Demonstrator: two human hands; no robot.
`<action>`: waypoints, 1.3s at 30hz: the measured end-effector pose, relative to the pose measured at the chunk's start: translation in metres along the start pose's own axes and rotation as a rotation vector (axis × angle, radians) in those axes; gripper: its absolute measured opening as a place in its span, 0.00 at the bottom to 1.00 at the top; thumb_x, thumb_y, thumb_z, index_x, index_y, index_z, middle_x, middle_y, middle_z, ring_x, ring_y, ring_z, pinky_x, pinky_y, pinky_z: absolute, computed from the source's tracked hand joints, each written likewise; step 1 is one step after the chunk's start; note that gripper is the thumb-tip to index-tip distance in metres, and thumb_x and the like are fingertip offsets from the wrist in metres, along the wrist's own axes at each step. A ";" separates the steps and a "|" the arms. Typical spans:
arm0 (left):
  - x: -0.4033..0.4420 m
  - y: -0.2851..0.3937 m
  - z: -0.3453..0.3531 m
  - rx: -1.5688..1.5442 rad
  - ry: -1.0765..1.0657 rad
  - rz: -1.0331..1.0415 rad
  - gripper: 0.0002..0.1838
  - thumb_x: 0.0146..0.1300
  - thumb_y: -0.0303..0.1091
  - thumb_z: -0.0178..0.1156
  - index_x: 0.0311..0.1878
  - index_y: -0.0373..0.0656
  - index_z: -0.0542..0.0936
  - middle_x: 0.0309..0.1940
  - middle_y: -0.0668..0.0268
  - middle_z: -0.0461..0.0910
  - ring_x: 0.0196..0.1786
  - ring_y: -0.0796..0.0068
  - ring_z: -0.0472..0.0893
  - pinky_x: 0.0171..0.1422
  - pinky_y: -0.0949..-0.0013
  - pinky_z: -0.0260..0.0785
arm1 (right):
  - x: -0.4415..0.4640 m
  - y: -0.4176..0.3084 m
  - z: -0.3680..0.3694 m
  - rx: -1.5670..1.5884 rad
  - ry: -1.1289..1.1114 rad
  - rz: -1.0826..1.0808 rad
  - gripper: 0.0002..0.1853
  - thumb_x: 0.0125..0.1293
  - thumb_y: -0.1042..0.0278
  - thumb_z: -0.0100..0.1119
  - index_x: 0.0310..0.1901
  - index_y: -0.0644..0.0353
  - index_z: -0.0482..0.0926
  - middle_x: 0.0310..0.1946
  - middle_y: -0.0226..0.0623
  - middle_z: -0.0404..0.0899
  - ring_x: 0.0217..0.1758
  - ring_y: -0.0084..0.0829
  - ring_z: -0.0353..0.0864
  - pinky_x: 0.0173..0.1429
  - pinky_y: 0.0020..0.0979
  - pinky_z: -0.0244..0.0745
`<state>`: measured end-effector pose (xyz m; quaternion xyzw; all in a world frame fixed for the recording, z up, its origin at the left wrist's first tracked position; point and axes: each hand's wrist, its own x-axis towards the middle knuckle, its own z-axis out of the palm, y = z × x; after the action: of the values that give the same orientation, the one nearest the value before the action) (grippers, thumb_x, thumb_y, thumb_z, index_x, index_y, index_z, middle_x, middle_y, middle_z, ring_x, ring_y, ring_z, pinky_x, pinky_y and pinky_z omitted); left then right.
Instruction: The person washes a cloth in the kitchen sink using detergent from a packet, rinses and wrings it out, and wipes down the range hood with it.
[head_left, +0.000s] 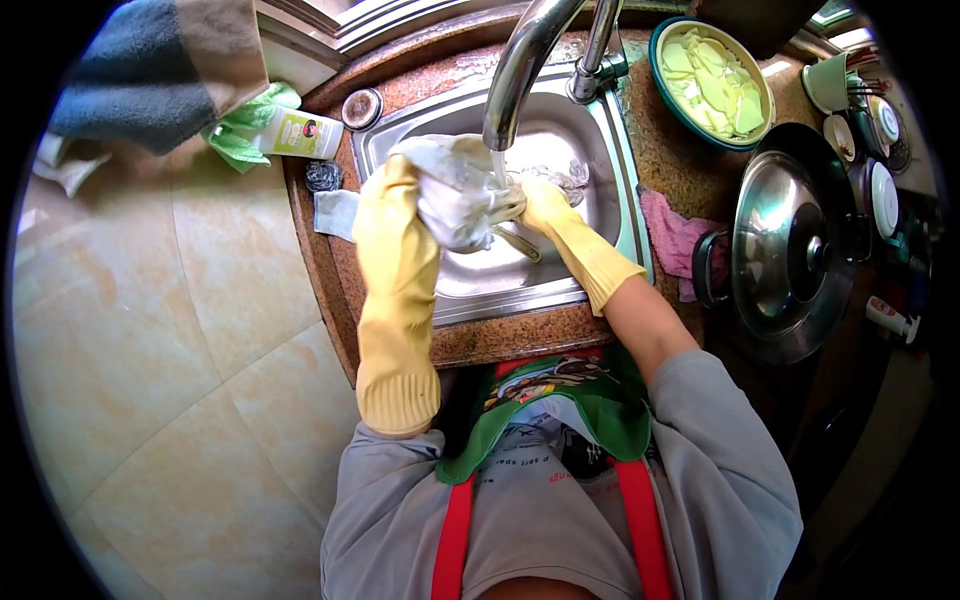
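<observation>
Both my hands wear yellow rubber gloves. My left hand point(393, 185) is closed on the upper left part of a wet, whitish-grey cloth point(450, 185), lifted over the steel sink point(610, 225). At the cloth's lower right edge, my right hand point(543, 205) has its fingers closed on it, beneath the chrome faucet point(520, 75). Water runs from the spout onto the cloth. A thin greenish-brown handle point(518, 243) lies below the cloth; its other end is hidden. Behind my right hand, a crumpled greyish wet thing point(572, 180) rests in the basin.
Right of the sink are a pink cloth point(675, 235), a large lidded wok point(790, 240) and a bowl of pale slices point(712, 85). On the left stand a round container point(362, 108), a steel scourer point(323, 176), a folded cloth point(336, 213) and a labelled bottle point(300, 133).
</observation>
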<state>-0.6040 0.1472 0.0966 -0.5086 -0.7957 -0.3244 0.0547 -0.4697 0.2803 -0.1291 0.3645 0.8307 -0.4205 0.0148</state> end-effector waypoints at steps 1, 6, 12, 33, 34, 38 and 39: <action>-0.002 -0.005 -0.006 -0.101 -0.024 -0.090 0.14 0.77 0.25 0.47 0.57 0.38 0.80 0.49 0.52 0.84 0.50 0.56 0.84 0.58 0.62 0.77 | 0.006 -0.001 -0.005 -0.025 -0.099 0.082 0.16 0.70 0.62 0.61 0.56 0.54 0.83 0.52 0.42 0.87 0.51 0.38 0.85 0.56 0.36 0.78; 0.001 -0.014 -0.021 -0.553 0.072 -0.393 0.14 0.80 0.30 0.48 0.59 0.39 0.80 0.50 0.55 0.84 0.50 0.61 0.85 0.54 0.64 0.79 | 0.012 -0.001 -0.011 0.387 -0.031 0.415 0.18 0.64 0.66 0.62 0.54 0.61 0.84 0.50 0.52 0.86 0.54 0.48 0.87 0.57 0.41 0.80; -0.045 -0.042 0.064 -1.265 -0.307 -1.434 0.28 0.79 0.52 0.53 0.71 0.44 0.71 0.74 0.52 0.69 0.72 0.55 0.73 0.78 0.48 0.64 | -0.010 -0.059 -0.069 0.410 -0.189 0.370 0.21 0.60 0.64 0.64 0.54 0.65 0.83 0.44 0.49 0.87 0.43 0.40 0.86 0.50 0.38 0.79; -0.147 -0.131 0.286 -2.773 -0.434 -0.908 0.27 0.75 0.58 0.52 0.68 0.52 0.76 0.65 0.56 0.78 0.67 0.58 0.77 0.71 0.51 0.69 | -0.045 -0.073 0.027 0.205 0.648 -0.217 0.15 0.53 0.52 0.74 0.27 0.57 0.86 0.27 0.37 0.84 0.35 0.45 0.83 0.44 0.48 0.77; -0.151 -0.132 0.292 -2.839 -0.437 -0.860 0.27 0.75 0.58 0.52 0.67 0.52 0.77 0.64 0.57 0.79 0.67 0.59 0.78 0.71 0.52 0.69 | -0.033 -0.070 0.032 0.207 0.651 -0.212 0.15 0.53 0.52 0.74 0.27 0.57 0.86 0.27 0.37 0.84 0.35 0.45 0.83 0.44 0.48 0.77; -0.106 -0.094 0.244 -2.160 -0.199 -1.377 0.28 0.77 0.57 0.49 0.67 0.48 0.75 0.65 0.55 0.78 0.66 0.56 0.79 0.68 0.49 0.73 | 0.001 -0.051 0.038 0.397 0.689 -0.025 0.19 0.56 0.50 0.71 0.25 0.60 0.82 0.24 0.50 0.80 0.29 0.51 0.82 0.37 0.46 0.76; -0.098 -0.085 0.229 -1.912 -0.117 -1.501 0.28 0.78 0.57 0.49 0.67 0.46 0.75 0.66 0.55 0.78 0.65 0.55 0.80 0.67 0.48 0.74 | 0.011 -0.040 0.039 0.393 0.543 0.136 0.18 0.58 0.51 0.71 0.26 0.60 0.83 0.26 0.50 0.81 0.31 0.51 0.83 0.37 0.46 0.76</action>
<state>-0.5734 0.1792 -0.1623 0.2291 -0.3336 -0.7074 -0.5794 -0.5136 0.2432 -0.1302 0.5138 0.6811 -0.4581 -0.2494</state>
